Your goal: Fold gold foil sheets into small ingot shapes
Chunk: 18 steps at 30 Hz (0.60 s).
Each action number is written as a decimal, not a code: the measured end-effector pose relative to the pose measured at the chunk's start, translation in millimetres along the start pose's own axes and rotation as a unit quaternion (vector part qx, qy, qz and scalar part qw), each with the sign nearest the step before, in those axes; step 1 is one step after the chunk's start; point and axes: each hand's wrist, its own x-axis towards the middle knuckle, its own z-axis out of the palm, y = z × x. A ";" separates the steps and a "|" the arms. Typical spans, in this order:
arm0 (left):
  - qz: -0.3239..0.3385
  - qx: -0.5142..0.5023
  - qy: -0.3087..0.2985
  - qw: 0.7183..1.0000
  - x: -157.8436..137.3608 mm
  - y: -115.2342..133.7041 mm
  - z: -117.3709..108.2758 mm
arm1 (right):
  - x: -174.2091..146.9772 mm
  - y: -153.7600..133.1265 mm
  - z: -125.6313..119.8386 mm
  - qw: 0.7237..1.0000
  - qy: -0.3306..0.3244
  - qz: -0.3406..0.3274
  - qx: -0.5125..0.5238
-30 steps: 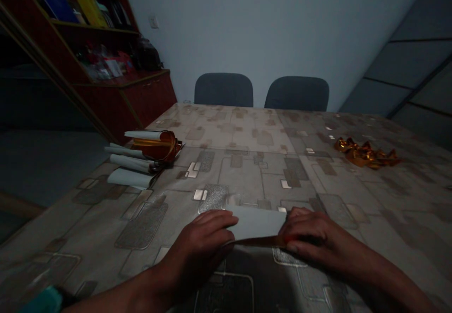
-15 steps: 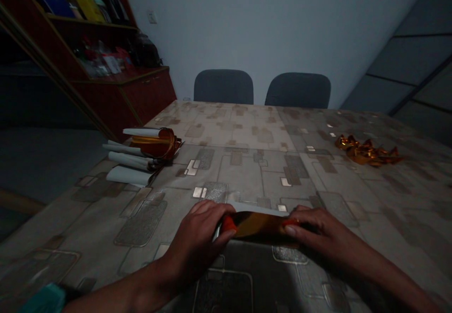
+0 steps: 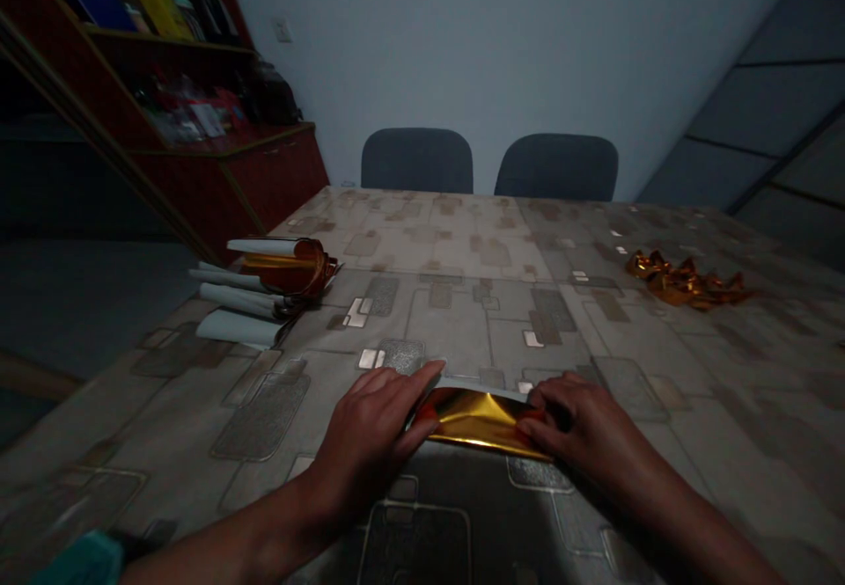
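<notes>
A sheet of shiny gold foil paper (image 3: pixel 479 418) lies folded over at the front of the table, a strip of its pale back showing along the far edge. At its left end is my left hand (image 3: pixel 383 413), thumb on the foil and index finger stretched along the far side. My right hand (image 3: pixel 571 413) pinches the right end between thumb and bent fingers. To the left sits a stack of curled gold foil sheets (image 3: pixel 310 270) with pale backs. Several folded gold foil pieces (image 3: pixel 690 284) are bunched together at the right.
The table (image 3: pixel 455 321) has a patterned cover. Two grey chairs (image 3: pixel 417 160) (image 3: pixel 558 166) stand at its far side by the wall. A dark red cabinet (image 3: pixel 274 171) with shelves is at the left. A teal object (image 3: pixel 83 559) shows at the lower left corner.
The near part of the foil now lies flatter and reflects brightly. My left index finger has straightened out and lifted from its earlier curl; my right hand has shifted slightly left.
</notes>
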 end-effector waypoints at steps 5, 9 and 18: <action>0.013 -0.007 0.020 1.000 1.2 -1.6 1.1 | -0.7 -2.8 2.7 1.000 0.013 0.022 0.009; 0.026 -0.013 0.035 0.999 0.6 -2.0 1.4 | 0.1 -2.9 6.1 0.999 0.032 0.026 -0.007; 0.026 -0.057 0.017 0.998 -10.9 6.7 2.1 | -1.4 -0.5 3.5 1.000 0.012 0.025 0.010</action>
